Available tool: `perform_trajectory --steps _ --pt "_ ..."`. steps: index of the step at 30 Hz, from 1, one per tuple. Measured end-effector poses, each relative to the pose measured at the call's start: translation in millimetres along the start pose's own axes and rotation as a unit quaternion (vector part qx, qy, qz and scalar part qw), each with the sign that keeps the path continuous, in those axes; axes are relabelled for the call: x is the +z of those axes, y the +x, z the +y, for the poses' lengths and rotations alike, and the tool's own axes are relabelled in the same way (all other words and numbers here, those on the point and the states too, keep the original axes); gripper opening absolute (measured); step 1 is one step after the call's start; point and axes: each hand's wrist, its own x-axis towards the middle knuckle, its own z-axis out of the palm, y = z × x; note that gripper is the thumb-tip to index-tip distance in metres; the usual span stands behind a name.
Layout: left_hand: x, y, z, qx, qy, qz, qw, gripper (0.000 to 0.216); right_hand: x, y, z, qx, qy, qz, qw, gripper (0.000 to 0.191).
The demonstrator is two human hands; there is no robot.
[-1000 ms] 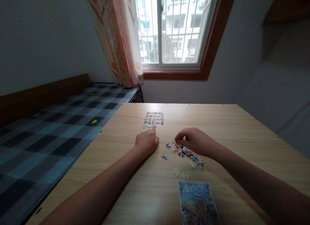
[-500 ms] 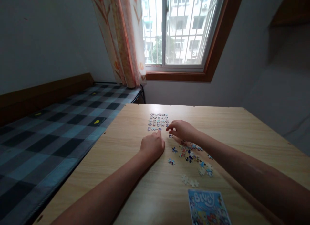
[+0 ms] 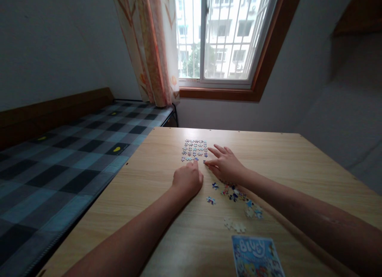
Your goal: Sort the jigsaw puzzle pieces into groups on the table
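A bed (image 3: 74, 149) with a checked blue and black cover ran along the left wall, its edge right against the wooden table (image 3: 298, 165). Behind it a patterned curtain (image 3: 149, 50) hung pushed to one side of the barred window (image 3: 221, 34), so daylight fell across the tabletop.

The person's left hand (image 3: 188, 179) rested on the table curled almost closed, with nothing to be seen inside it. Its forefinger tip touched the near edge of the joined block of puzzle pieces (image 3: 195, 149), seemingly to pin the block so that it would not slide. The block lay flat towards the far middle of the table, within reach of both arms.

Just to the right, the right hand (image 3: 225, 165) lay low with its fingers spread and stretched out towards the block's right side. Its thumb tip met a small dark piece (image 3: 205, 162) at the block's near right corner. The hand looked open and pressing rather than pinching, though whether the piece was gripped could not be told.

Under and beyond that forearm the loose pieces (image 3: 235, 195) were scattered colour side up, close at hand. Two pale pieces (image 3: 234, 225) lay nearer, apparently face down. Nearest of all, a printed card (image 3: 256, 257) reading "Bluey" lay face up at the table's near edge, where its picture could be read at a glance
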Motion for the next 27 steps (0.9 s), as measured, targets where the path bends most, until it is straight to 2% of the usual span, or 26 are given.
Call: perform_trajectory --steps 18,27 --pt "-1 0 0 0.010 -0.008 0.002 1.000 0.047 11 11 -4 0.013 0.003 0.043 0.999 0.029" --pt "-2 -1 0 0.011 -0.014 0.006 1.000 0.049 14 11 -13 0.040 0.032 0.031 0.998 0.026"
